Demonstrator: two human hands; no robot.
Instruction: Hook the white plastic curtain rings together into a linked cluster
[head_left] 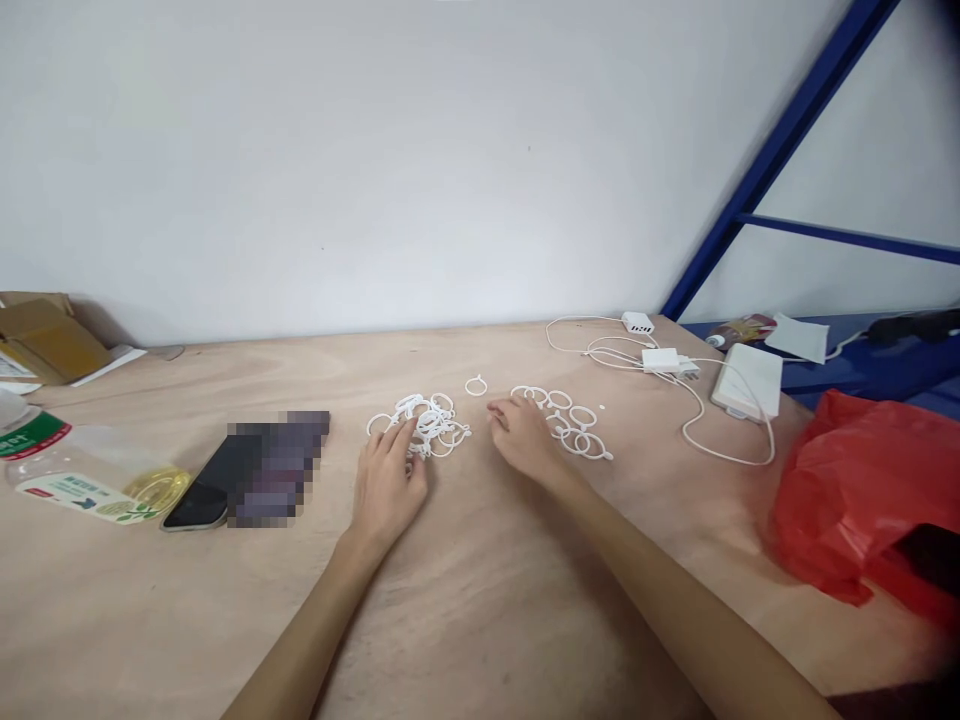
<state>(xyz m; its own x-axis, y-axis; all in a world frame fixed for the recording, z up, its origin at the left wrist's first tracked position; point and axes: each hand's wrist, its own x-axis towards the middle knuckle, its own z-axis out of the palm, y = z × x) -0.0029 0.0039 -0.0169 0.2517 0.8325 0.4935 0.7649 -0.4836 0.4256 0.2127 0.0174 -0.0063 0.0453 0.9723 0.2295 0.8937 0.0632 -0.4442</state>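
Small white plastic rings with little eyelets, like curtain rings, lie on the wooden table in two groups. My left hand (388, 482) rests at the near left edge of the heaped rings (429, 422), fingers stretched out and touching some of them. Several rings under its fingertips are partly hidden. Beside the more spread-out rings (582, 416) on the right is my right hand (523, 434), its fingers loosely bent and slightly apart, with no ring visible in them. A single ring (476, 386) lies between the groups, farther back.
On the left are a phone (206, 485), a blurred-out patch, a plastic bottle (82, 470) lying down and a cardboard box (52, 335). White cables (694, 425), a charger (660, 360), a white box (748, 380) and a red plastic bag (862, 490) occupy the right.
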